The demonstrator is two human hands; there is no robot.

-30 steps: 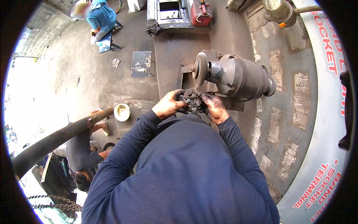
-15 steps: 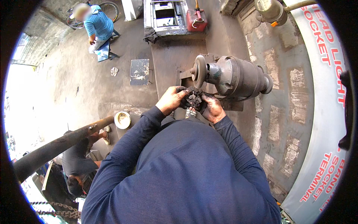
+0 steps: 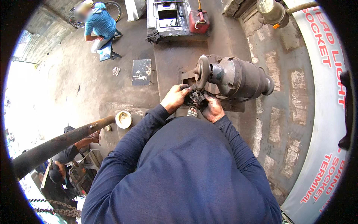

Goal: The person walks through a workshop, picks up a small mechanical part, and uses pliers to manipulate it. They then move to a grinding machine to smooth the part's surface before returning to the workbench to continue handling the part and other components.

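Observation:
Between my two hands is a dark, blackened metal part [image 3: 196, 96] with a jagged outline; its exact kind I cannot make out. My left hand [image 3: 176, 98] grips its left side with thumb and fingers, and my right hand [image 3: 213, 108] holds the right side, its fingertips black with grime. Just above the part stands the round wheel [image 3: 202, 72] of a bench grinder [image 3: 238, 77]. The part's upper edge is at or very close to the wheel's lower rim; whether they touch I cannot tell. The fingers partly cover the part.
A rusty pole [image 3: 63, 140] slants in from the left, beside a pale bucket [image 3: 123, 119]. A small worn table [image 3: 141, 72], a red jerrycan [image 3: 198, 21] and a metal frame [image 3: 167, 18] stand farther off. One person [image 3: 100, 26] sits on a bench; another [image 3: 67, 158] bends at lower left.
My hands have brought the dark part up closer to the grinder wheel. At lower left the bending person has shifted and stretched an arm out; the seated person's arm has moved too.

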